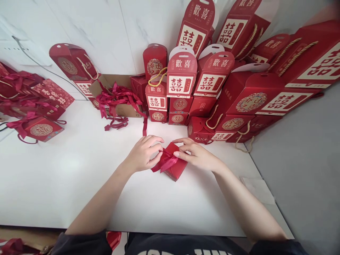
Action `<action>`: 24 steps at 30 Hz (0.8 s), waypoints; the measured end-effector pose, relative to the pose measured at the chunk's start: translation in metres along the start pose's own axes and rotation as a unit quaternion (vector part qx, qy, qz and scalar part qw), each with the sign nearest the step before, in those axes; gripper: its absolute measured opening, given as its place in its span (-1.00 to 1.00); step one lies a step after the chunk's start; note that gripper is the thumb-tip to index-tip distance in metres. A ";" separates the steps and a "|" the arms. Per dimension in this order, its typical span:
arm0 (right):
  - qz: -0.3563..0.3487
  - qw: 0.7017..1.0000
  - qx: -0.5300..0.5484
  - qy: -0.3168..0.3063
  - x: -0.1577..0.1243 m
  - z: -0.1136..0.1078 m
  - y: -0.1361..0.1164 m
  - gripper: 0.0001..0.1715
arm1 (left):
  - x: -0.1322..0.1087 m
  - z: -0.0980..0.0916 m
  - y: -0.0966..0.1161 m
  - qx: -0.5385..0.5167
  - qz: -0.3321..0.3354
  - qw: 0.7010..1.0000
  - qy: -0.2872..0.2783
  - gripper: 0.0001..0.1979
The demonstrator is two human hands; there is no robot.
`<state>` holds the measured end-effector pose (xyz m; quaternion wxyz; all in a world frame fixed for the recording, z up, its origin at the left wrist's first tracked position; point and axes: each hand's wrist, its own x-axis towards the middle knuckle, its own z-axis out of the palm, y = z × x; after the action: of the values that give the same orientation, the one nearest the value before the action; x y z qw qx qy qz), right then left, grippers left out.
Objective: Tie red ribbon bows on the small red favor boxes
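Observation:
A small red gift box (178, 173) sits tilted on the white table in front of me. A dark pink satin ribbon (169, 163) is tied round it in a bow, its loops and tails spread over the top. My left hand (145, 154) is on the box's left side, its thumb and fingers closed on the ribbon near the knot. From the right, my right hand (196, 154) pinches the bow with its thumb, while the index finger reaches along the box's far corner. Part of the knot is hidden by the fingers.
A cardboard box (131, 110) full of loose ribbons stands at the back, with a ribbon strip (145, 125) hanging from it. Stacked red gift boxes (181, 76) line the wall and right side. More ribbon-tied boxes (39, 128) lie at the left.

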<state>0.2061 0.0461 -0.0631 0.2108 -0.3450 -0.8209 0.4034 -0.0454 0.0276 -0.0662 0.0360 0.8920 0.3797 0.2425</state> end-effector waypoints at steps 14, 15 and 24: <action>-0.052 0.994 0.072 -0.061 0.000 0.000 0.000 -0.84 | 0.006 0.023 0.017 -0.162 -0.179 0.970 0.006 -0.72; -0.049 0.993 0.091 -0.065 0.001 0.000 0.001 -0.80 | 0.006 0.022 0.018 -0.161 -0.179 0.971 -0.006 -0.72; -0.024 0.973 0.224 -0.055 0.009 0.004 0.025 -0.71 | 0.005 0.016 0.016 -0.133 -0.179 0.974 -0.039 -0.59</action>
<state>0.2073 0.0613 -0.0848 0.2468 -0.2466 -0.7281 0.5901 -0.0249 0.0215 -0.0745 0.2118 0.8055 0.4962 0.2454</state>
